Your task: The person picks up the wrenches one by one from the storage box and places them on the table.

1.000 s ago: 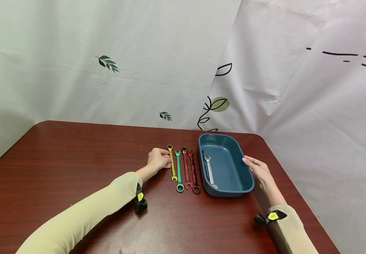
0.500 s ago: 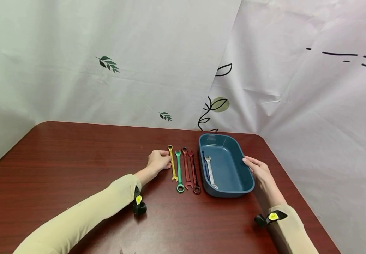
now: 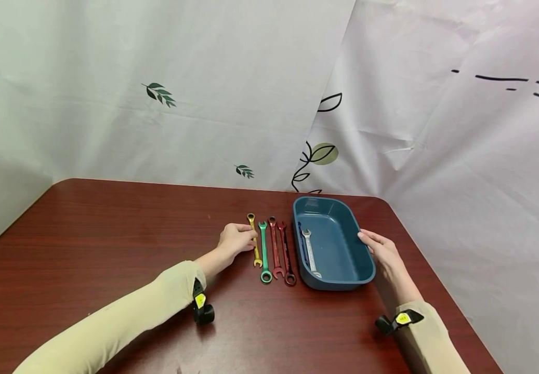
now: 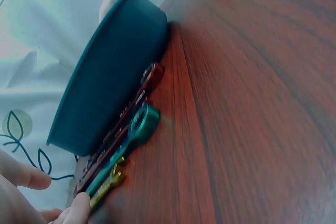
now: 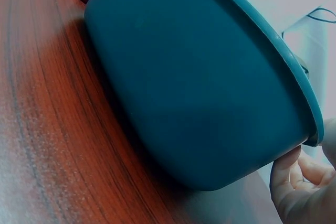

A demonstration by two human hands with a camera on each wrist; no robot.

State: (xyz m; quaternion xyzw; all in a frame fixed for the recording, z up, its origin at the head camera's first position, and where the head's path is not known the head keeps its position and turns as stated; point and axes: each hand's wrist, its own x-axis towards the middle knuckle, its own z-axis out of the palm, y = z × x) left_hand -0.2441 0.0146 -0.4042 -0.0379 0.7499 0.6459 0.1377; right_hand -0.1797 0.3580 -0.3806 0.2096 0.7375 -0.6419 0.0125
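Observation:
In the head view my left hand (image 3: 236,240) is over the middle of a yellow combination wrench (image 3: 257,254), hiding part of its shaft. The left wrist view shows one fingertip (image 4: 80,208) beside that wrench and another finger held apart from it. A green wrench (image 3: 264,249) and two red wrenches, one (image 3: 275,249) left of the other (image 3: 286,253), lie in a row to the right. My right hand (image 3: 383,254) holds the right rim of a blue plastic tray (image 3: 360,283), thumb on the edge and fingers beneath it.
Inside the tray, a silver wrench (image 3: 310,252) and a dark blue wrench (image 3: 302,244) lie along its left wall. Everything stands on a reddish-brown wooden table (image 3: 133,239). White patterned cloth (image 3: 194,104) hangs behind and to the right.
My left hand has shifted slightly right and toward me, now covering more of the yellow wrench. The wrenches, the tray and my right hand look nearly unchanged.

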